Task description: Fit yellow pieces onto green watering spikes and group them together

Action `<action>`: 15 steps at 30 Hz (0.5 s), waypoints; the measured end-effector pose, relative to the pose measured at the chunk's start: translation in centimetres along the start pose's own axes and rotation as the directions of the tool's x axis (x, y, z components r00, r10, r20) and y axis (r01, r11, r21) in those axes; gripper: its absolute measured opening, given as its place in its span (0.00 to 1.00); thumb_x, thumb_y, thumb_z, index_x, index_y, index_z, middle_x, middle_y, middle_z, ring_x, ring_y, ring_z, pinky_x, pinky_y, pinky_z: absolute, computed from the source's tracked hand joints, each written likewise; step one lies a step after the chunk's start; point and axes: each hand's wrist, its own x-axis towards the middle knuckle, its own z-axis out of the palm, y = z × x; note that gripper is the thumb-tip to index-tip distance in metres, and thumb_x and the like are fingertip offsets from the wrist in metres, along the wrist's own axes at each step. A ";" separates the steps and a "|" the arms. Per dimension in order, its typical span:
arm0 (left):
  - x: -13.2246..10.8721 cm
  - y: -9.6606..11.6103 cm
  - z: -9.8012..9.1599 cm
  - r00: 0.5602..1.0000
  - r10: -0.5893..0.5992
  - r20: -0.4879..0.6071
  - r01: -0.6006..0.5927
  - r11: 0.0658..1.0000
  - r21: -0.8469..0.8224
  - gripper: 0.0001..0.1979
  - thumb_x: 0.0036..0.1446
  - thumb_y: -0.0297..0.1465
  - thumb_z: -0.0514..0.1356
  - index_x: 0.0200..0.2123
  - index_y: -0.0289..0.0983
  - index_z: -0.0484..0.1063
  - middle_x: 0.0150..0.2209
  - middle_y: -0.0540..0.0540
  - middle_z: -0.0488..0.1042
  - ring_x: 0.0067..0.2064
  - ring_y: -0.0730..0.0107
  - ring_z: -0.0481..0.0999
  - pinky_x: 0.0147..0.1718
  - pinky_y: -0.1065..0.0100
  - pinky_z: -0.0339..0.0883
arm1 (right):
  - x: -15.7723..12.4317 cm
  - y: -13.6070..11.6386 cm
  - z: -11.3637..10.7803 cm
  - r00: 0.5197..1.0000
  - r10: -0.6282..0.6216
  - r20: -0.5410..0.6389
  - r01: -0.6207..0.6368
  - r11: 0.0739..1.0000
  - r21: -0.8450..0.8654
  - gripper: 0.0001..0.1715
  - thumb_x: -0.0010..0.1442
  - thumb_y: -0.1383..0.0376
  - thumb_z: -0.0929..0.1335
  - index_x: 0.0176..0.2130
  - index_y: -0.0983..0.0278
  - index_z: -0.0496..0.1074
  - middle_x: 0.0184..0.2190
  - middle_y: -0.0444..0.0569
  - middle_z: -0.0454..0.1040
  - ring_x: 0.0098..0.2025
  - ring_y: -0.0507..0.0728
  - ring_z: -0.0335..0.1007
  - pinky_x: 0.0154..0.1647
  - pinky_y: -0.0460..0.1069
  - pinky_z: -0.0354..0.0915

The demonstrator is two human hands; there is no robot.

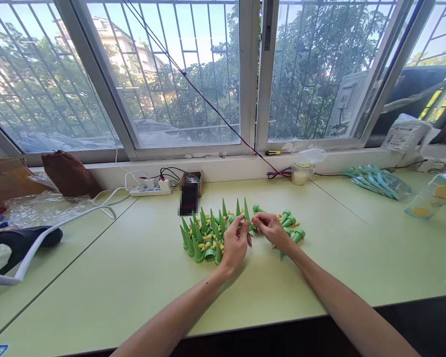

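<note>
My left hand [237, 243] is closed around the base of a green plant watering spike [247, 210], which points upward. Close beside that spike, my right hand [270, 227] has its fingertips pinched together. Whatever lies in that pinch is too small to make out. Left of my hands, several green spikes [197, 252] stand point up in a cluster on the table. Small yellow pieces [207, 245] are scattered among them. To the right, more green spikes [298, 234] lie on their sides, partly hidden by my right hand and forearm.
A small box [196, 182] and a power strip [150, 191] are at the table's back. A lidded jar [301, 173], bundled cable [278, 174], bagged light-blue items [377, 182] and a bottle [433, 194] stand right. A black object [26, 239] and white cable [33, 255] lie left.
</note>
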 end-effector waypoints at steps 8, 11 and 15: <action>0.0 -0.4 0.0 0.999 0.053 0.013 -0.053 0.999 -0.005 0.19 0.62 0.45 0.62 0.46 0.37 0.75 0.29 0.51 0.73 0.21 0.75 0.71 0.23 0.71 0.67 | -0.2 -0.2 -0.2 0.998 0.048 0.048 -0.049 0.998 0.028 0.33 0.62 0.40 0.65 0.21 0.60 0.57 0.17 0.39 0.54 0.20 0.50 0.46 0.22 0.48 0.45; -0.1 -0.8 -0.1 0.995 0.098 0.036 -0.099 0.995 0.030 0.16 0.65 0.44 0.60 0.47 0.38 0.76 0.31 0.50 0.73 0.22 0.75 0.72 0.24 0.71 0.68 | -0.1 0.1 -0.2 0.992 0.095 0.086 -0.103 0.991 0.089 0.34 0.61 0.37 0.65 0.22 0.60 0.55 0.16 0.37 0.50 0.19 0.49 0.43 0.21 0.47 0.42; -0.1 -0.9 -0.3 0.981 0.182 0.067 -0.189 0.975 0.115 0.14 0.68 0.39 0.56 0.49 0.40 0.76 0.36 0.48 0.72 0.24 0.76 0.72 0.26 0.71 0.69 | 0.0 0.3 0.0 0.980 0.146 0.132 -0.166 0.972 0.164 0.37 0.56 0.33 0.66 0.23 0.58 0.52 0.16 0.34 0.45 0.18 0.48 0.39 0.19 0.47 0.39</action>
